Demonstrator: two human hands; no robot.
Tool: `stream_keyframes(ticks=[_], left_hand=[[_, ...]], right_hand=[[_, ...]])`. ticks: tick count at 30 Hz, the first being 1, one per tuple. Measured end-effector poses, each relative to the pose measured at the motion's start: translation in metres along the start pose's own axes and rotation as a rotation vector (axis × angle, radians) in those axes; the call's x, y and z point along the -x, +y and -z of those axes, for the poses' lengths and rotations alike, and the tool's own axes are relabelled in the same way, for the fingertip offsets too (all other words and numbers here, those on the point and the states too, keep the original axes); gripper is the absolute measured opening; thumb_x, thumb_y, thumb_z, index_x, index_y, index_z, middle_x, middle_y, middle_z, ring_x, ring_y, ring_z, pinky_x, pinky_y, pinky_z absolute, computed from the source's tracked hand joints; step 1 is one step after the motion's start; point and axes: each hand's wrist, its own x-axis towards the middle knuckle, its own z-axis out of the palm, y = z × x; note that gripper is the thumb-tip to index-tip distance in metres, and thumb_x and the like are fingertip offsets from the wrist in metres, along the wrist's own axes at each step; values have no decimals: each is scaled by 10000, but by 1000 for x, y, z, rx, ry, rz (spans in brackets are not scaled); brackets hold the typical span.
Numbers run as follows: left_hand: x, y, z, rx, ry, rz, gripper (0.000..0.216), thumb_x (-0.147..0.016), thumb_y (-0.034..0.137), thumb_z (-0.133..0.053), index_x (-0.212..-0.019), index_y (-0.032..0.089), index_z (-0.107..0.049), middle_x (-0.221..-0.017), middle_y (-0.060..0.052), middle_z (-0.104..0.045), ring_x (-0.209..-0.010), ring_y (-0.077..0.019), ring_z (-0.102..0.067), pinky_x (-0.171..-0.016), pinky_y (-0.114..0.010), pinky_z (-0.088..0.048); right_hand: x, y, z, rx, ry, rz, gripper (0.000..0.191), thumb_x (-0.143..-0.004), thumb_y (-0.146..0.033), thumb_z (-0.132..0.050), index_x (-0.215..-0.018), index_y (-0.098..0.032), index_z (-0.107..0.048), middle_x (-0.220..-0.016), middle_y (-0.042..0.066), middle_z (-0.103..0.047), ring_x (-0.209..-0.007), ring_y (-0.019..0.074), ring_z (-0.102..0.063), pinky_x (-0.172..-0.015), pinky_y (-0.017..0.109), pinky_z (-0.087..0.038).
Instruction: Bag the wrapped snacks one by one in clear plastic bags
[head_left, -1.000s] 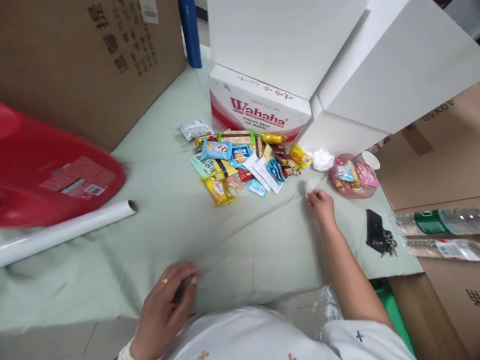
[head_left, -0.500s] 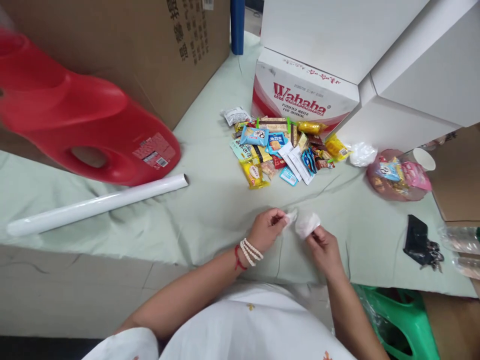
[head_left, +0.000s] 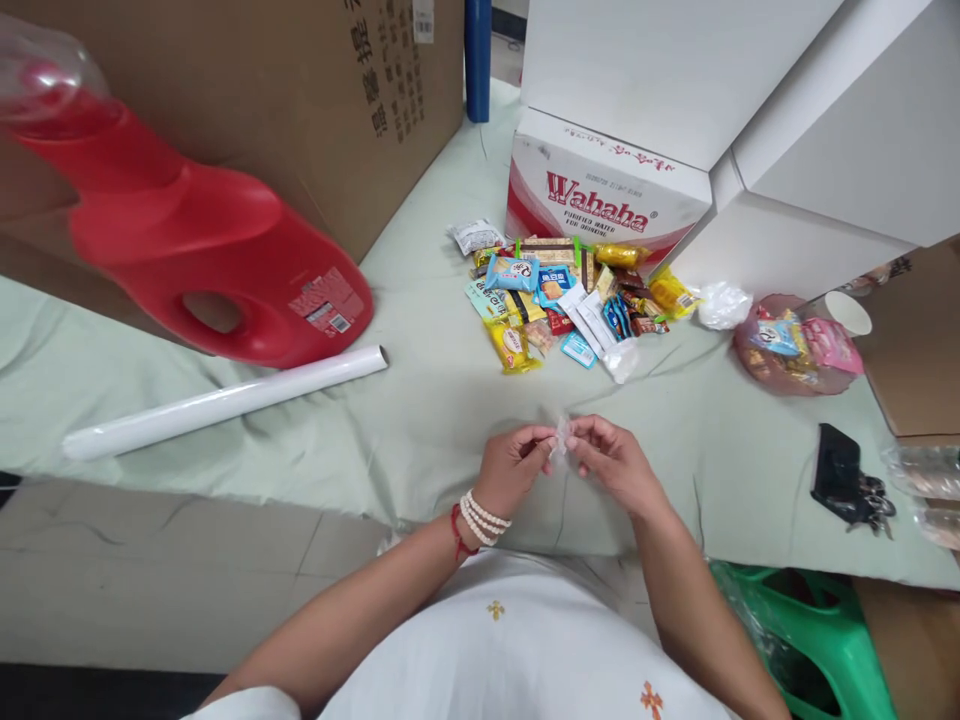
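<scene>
My left hand (head_left: 514, 465) and my right hand (head_left: 611, 462) meet over the pale green cloth (head_left: 420, 400), both pinching a small clear wrapper (head_left: 560, 437) between their fingertips. A little beyond them lies a heap of small snack packets (head_left: 559, 295), with a loose white packet (head_left: 622, 358) at its near edge. A white beaded bracelet and a red cord circle my left wrist.
A big red jug (head_left: 202, 260) lies on its side at the left, with a white roll (head_left: 225, 402) in front of it. A Wahaha carton (head_left: 600, 195) and white boxes stand behind the snacks. At the right are a pink bag of snacks (head_left: 795, 345), a paper cup (head_left: 847, 315), and keys (head_left: 847, 475).
Both hands have drawn close together around the small wrapper. The white piece my right hand held half a second ago is gone from it; a white packet now lies by the heap.
</scene>
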Motion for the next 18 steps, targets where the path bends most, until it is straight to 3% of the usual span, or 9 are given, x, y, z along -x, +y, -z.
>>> stream_keyframes(ticks=[3,8,12,13,15,18], left_hand=[[-2,-2,7,36,39,46,286,-772,453,-741,-814,170,-755,-541,38,-576,-468,-96,-503,-492,-229,-389],[-8,-1,16,226,64,127,383,-667,507,-836,-742,154,-710,-539,56,-535,-448,-57,-392,-449,-209,-303],[-5,5,11,213,51,92,397,-656,514,-846,-705,160,-674,-566,49,-551,-487,-64,-411,-473,-206,-324],[-3,7,8,183,46,65,377,-669,496,-840,-697,164,-665,-580,43,-564,-507,-69,-431,-490,-207,-340],[1,11,2,92,8,-7,317,-705,445,-819,-688,171,-659,-599,34,-586,-541,-81,-465,-524,-211,-367],[8,16,-3,-54,-75,-129,212,-762,373,-770,-713,181,-694,-628,20,-614,-578,-95,-505,-569,-222,-396]], right_hand=[[3,4,-4,-85,94,-11,386,-747,-536,-820,-816,-177,-697,-651,-21,-572,-571,105,-459,-524,226,-411],[10,11,33,-234,134,-134,419,-687,-542,-860,-744,-185,-649,-612,-38,-520,-529,94,-423,-469,216,-336],[22,19,38,-142,474,-69,423,-729,-578,-829,-770,-199,-645,-622,-47,-508,-526,86,-394,-461,210,-329],[24,19,33,-153,489,-76,439,-764,-618,-786,-782,-201,-649,-634,-41,-520,-515,84,-379,-439,207,-306],[28,16,17,-225,326,-125,486,-807,-686,-710,-840,-202,-678,-695,-10,-576,-530,96,-407,-404,205,-281],[27,8,-9,-301,36,-127,463,-766,-644,-782,-863,-199,-700,-721,1,-591,-595,115,-477,-439,204,-370]])
